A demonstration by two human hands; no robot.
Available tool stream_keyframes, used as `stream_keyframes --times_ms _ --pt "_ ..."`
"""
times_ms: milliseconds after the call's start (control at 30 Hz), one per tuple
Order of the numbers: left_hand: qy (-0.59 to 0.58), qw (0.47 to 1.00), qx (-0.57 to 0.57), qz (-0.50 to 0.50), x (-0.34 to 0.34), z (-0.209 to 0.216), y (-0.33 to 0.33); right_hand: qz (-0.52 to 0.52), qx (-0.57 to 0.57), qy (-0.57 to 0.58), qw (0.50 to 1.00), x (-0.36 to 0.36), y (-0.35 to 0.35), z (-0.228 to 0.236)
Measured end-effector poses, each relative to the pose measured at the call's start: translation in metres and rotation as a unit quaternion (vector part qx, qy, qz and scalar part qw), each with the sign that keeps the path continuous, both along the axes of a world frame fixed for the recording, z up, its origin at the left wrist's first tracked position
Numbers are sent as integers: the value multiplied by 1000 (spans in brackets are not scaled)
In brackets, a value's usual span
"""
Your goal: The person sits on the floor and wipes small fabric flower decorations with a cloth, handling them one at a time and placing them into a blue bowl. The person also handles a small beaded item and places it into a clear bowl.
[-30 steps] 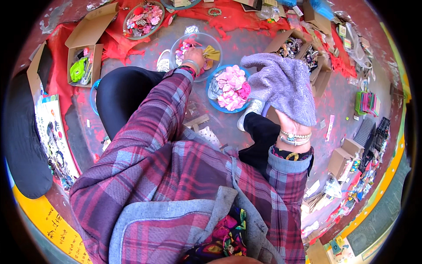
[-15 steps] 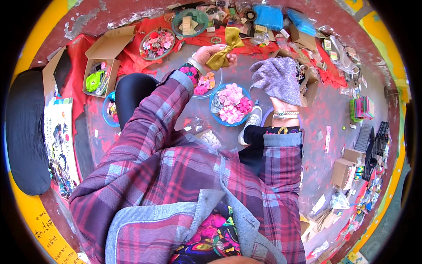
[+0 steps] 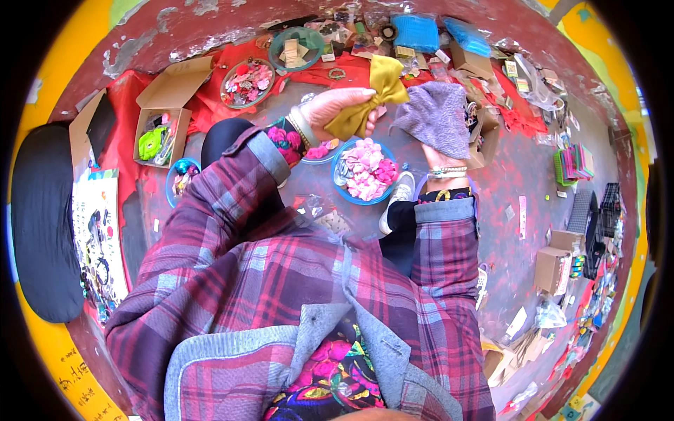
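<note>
A mustard-yellow fabric bow (image 3: pixel 365 102) is pinched in my left hand (image 3: pixel 326 112), thumb on its near side and fingertips showing past its lower edge. Close to its right, a grey-purple knit piece that looks like a hat (image 3: pixel 437 116) covers my right hand (image 3: pixel 441 158). The fingers of that hand are hidden inside or beneath the knit, which is held up off the floor; only the base of the hand and the wrist show. The bow's right end comes up to the knit's edge. Below both lies a blue bowl (image 3: pixel 364 202) of pink flower-shaped hair ornaments (image 3: pixel 366 165).
Cardboard boxes (image 3: pixel 175 90) stand at the far left and behind my right hand. A bowl of red and pink ornaments (image 3: pixel 247 82) and a green basin (image 3: pixel 295 48) sit at the back on red cloth. A blue bowl (image 3: pixel 172 184) is beside my left knee. Stacked coloured baskets (image 3: pixel 576 163) stand right.
My left hand has moved right and slightly nearer with the bow, bringing it close to the knit. My right hand has shifted a little left, and the knit has turned slightly.
</note>
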State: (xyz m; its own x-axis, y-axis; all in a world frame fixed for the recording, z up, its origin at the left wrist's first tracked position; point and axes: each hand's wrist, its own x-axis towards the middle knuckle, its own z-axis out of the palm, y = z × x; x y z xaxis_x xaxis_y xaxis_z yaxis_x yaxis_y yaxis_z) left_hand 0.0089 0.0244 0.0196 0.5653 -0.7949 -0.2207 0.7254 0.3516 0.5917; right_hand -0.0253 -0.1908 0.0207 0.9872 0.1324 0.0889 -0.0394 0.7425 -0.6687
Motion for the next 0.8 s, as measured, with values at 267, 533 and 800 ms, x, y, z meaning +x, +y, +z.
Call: stream_keyframes --times_ms 267,533,800 --pt "-28 998 51 -25 -7 -5 -24 -197 -540 -160 803 6 11 2" --pt "-29 993 19 -114 -13 -6 -22 -195 -824 -363 388 10 26 -15" --pt "-17 995 -5 -102 -16 -12 -27 -267 -783 -282 485 8 29 -17"
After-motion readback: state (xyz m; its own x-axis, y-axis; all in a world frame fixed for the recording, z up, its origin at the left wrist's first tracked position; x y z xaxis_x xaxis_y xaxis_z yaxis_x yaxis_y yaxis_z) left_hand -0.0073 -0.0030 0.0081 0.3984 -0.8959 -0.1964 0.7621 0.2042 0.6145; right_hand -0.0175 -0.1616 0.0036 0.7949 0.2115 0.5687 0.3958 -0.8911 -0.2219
